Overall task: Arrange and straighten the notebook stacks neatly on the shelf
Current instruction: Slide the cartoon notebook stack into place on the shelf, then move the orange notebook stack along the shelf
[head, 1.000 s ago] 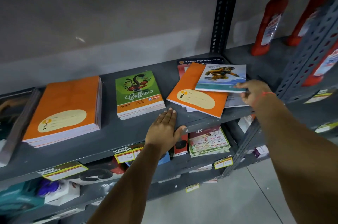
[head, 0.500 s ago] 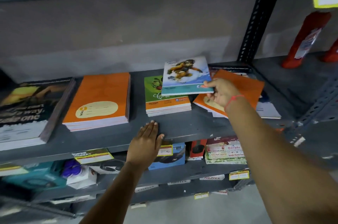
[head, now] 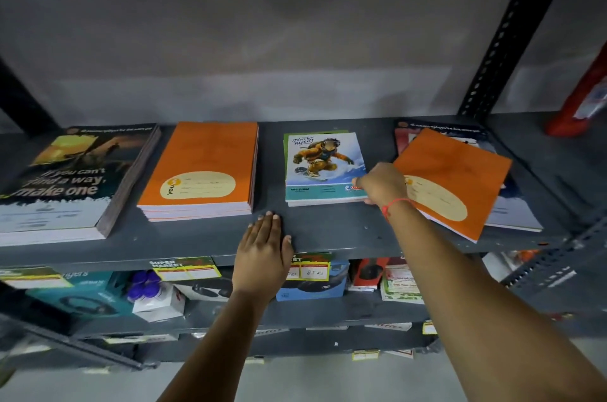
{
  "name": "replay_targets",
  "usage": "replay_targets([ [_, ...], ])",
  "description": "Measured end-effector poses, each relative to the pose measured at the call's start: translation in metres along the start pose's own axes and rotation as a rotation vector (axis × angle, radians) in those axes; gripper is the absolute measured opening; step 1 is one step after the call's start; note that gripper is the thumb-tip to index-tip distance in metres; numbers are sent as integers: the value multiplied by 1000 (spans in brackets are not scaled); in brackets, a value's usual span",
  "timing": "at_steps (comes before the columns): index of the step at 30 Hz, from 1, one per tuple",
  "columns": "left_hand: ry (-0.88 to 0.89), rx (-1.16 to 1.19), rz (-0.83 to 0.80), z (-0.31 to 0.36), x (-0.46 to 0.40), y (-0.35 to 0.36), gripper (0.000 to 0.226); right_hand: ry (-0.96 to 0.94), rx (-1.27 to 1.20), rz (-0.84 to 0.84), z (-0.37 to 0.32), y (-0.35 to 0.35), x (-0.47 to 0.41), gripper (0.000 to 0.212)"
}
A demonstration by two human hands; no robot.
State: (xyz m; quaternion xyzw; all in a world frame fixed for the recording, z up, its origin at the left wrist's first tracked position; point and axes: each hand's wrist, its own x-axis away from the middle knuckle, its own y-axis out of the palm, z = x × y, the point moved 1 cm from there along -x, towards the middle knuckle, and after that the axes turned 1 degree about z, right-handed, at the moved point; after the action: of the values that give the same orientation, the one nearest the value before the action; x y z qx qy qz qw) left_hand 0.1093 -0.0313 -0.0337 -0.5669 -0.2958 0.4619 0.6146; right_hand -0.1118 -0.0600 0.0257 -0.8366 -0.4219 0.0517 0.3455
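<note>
Four notebook stacks [head: 200,171] lie flat along the grey shelf [head: 328,227] (rightmost orange notebook [head: 456,178] askew).

Shop, price tags [head: 185,268], stocked shelf [head: 328,231]

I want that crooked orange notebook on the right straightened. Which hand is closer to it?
Right. The right hand lies at the crooked orange notebook's left edge; the left hand rests on the shelf front, well left.
</note>
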Motion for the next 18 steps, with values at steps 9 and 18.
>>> replay_targets([
  [9,471,86,291,53,-17,-18,34,-135,314,289,21,-27,5,30],
  [18,299,-123,-217,188,-116,-29,31,187,336,314,103,-110,15,41],
])
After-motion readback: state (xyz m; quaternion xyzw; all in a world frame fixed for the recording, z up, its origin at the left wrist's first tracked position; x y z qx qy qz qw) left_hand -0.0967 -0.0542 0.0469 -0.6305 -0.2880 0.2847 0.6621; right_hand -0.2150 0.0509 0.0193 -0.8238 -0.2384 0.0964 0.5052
